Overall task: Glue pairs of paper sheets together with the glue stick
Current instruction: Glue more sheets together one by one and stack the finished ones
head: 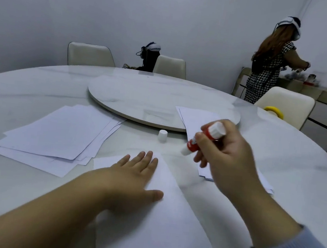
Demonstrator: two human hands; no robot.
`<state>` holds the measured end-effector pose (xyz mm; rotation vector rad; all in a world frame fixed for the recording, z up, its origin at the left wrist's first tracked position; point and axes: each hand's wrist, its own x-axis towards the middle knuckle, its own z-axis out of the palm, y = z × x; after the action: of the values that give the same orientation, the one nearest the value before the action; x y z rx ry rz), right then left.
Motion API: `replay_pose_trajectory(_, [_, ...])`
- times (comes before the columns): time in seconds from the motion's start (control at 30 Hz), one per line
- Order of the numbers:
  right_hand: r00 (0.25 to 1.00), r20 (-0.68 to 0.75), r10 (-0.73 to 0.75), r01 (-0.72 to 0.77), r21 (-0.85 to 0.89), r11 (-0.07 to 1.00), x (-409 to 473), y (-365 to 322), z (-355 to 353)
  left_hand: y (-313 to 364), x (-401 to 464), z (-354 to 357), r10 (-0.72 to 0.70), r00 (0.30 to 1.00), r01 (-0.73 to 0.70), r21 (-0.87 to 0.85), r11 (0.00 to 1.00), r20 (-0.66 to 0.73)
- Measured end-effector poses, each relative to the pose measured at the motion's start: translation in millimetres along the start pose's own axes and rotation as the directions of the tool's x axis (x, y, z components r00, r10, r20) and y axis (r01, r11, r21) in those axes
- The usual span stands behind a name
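Nearest lies a plain white paper sheet [159,221] on the white marble table [39,93]; left hand [132,173] presses it flat, fingers straight; right hand [226,151] grips a tilted red-and-white glue stick [203,138], tip just above the sheet's far corner, label unreadable; its small white cap [162,136] stands beyond.

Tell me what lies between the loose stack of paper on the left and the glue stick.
In the head view, the white cap stands upright on the table between the paper stack and the glue stick that the right hand grips; otherwise bare tabletop.
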<state>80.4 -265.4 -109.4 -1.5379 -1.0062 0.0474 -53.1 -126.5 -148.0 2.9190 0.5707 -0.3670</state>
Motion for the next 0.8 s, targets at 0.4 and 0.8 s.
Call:
replay_pose_trajectory(0.4, [0.972,0.227,0.06,-0.023,-0.163,0.986,25.7,40.2,48.7,2.4,-2.6,15.7,0.004,0.984,-0.005,-0.003,1.0,-0.18])
replay_pose_trajectory(0.8, [0.951,0.296,0.087,0.026,-0.356,0.934,-1.5,11.4,17.8,0.7,-0.8,15.0,-0.013,0.989,0.019,0.04,0.999,-0.146])
